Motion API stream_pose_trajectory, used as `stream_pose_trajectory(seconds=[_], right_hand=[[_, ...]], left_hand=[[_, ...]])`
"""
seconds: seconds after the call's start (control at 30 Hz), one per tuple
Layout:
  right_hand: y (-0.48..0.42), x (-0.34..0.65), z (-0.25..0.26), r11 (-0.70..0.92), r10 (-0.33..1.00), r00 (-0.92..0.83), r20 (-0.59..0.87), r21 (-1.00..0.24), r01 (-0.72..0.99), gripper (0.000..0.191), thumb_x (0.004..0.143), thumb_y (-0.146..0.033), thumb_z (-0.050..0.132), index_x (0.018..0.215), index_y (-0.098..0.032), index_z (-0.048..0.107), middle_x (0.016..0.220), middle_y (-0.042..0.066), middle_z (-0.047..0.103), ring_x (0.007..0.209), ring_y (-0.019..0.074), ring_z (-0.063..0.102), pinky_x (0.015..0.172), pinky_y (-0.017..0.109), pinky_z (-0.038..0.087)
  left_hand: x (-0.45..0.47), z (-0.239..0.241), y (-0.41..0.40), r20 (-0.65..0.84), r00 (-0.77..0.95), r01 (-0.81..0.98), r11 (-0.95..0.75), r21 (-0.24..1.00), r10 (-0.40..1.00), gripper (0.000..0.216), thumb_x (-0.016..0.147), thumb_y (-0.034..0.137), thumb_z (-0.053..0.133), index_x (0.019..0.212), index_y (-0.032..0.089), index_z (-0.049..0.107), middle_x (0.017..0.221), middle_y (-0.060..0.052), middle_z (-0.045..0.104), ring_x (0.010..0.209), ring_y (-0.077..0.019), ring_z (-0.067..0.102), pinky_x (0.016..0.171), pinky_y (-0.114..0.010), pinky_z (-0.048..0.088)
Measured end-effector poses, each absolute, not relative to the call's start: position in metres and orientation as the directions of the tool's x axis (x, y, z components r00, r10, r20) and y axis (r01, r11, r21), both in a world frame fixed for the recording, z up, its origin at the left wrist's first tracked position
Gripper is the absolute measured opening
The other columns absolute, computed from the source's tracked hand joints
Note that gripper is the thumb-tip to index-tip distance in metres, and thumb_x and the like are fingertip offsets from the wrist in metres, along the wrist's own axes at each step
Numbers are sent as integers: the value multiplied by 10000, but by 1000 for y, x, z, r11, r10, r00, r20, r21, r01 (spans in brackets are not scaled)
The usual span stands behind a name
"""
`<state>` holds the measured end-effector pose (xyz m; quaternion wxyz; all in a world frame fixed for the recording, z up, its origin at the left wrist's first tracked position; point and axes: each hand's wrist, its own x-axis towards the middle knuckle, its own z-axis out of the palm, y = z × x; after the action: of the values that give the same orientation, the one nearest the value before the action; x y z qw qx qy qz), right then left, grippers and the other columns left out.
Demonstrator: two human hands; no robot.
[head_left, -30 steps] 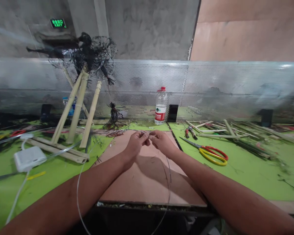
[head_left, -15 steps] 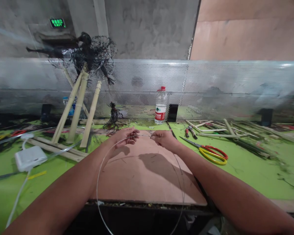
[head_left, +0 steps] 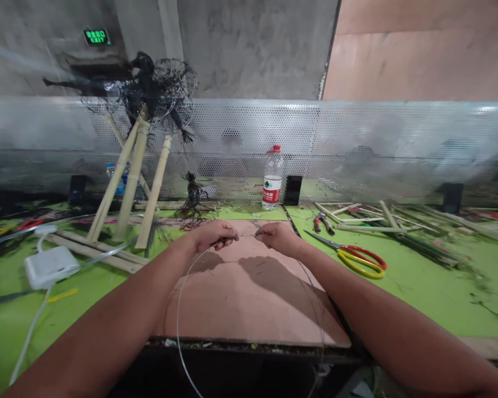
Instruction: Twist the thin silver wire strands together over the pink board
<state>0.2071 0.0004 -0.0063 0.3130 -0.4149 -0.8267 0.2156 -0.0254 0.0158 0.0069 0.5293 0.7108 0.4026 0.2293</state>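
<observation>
Both of my hands hold a thin metal wire bent into a large loop that hangs down toward me over a brown board. My left hand is closed on the wire's left part, fingers pinched. My right hand pinches the wire a short way to the right. A short straight stretch of wire runs between the two hands. The loop's lower part drops below the table's front edge.
Red-and-yellow scissors and small pliers lie right of the board on the green mat. A water bottle stands at the back. Bamboo poles with tangled black wire lean at left, beside a white box.
My hands were together at the far end of the board, then drew apart. The left hand moved left, then came slightly back, and the wire loop widened and shifted right.
</observation>
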Motion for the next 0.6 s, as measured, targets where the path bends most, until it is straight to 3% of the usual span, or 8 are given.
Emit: stream_pose_trajectory(seconds=[0.13,0.27,0.37,0.6], right_hand=[[6,210,-12,481,869,-399,294,-694,536,238,762,-332,530,879,-143,615,495,-35,489,371,52,387,375,167,298],[9,214,-11,445,890,-359,281,-709,547,187,735,-325,560,724,-139,580,470,-26,505,365,59,435,371,163,324],[9,217,-8,400,902,-370,220,-747,531,254,745,-328,544,574,-141,523,437,-12,506,380,70,466,392,169,358],[4,216,-3,297,908,-397,133,-873,387,190,723,-230,554,563,-138,509,462,-13,519,376,72,476,378,181,370]], left_hand=[[-21,3,15,-81,527,334,-118,935,846,445,704,549,539,783,114,594,501,36,457,361,-38,331,351,-185,231],[-19,2,15,-91,543,416,-173,893,835,400,670,513,576,694,114,585,582,-6,545,383,-39,351,364,-189,240],[-18,-1,18,-36,532,442,-241,864,846,350,678,470,567,621,125,563,551,2,534,347,-36,313,353,-207,205],[-15,-7,24,40,516,449,-310,838,856,326,666,438,574,686,114,598,492,33,455,353,-36,259,371,-217,157]])
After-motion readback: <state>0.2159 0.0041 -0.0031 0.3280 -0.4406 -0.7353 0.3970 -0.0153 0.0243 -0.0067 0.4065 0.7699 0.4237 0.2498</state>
